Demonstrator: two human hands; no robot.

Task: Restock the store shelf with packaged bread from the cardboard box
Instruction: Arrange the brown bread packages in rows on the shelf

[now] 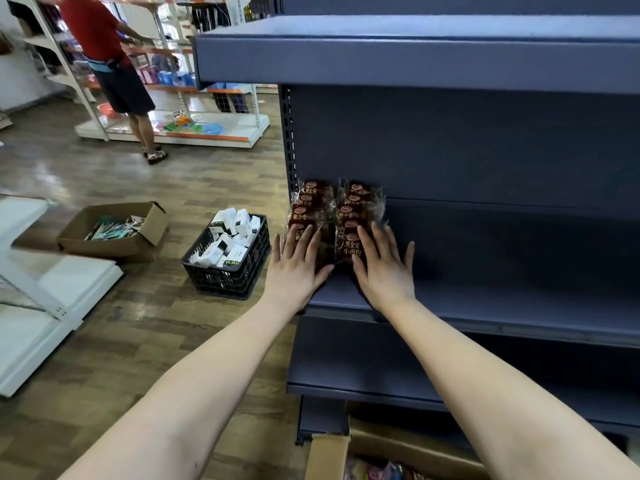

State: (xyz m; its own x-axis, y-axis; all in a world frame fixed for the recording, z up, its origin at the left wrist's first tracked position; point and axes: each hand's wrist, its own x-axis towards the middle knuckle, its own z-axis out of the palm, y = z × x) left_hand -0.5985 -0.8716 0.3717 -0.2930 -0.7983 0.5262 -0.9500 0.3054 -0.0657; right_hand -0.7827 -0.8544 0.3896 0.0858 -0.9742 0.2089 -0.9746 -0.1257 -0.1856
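Two rows of dark brown bread packages [349, 213] lie at the left end of the grey-blue middle shelf [502, 303]. My left hand [298, 268] lies flat on the front of the left row, fingers straight. With straight fingers spread, my right hand [382, 268] presses on the front package of the right row. The cardboard box [349, 448] stands on the floor below the shelf at the bottom edge, with coloured packs partly visible inside.
A black crate [228, 261] of white boxes stands on the wooden floor left of the shelf unit. Farther left is an open cardboard box [114, 230] and white shelf boards [41, 306]. A person in a red shirt [110, 64] stands at distant shelves.
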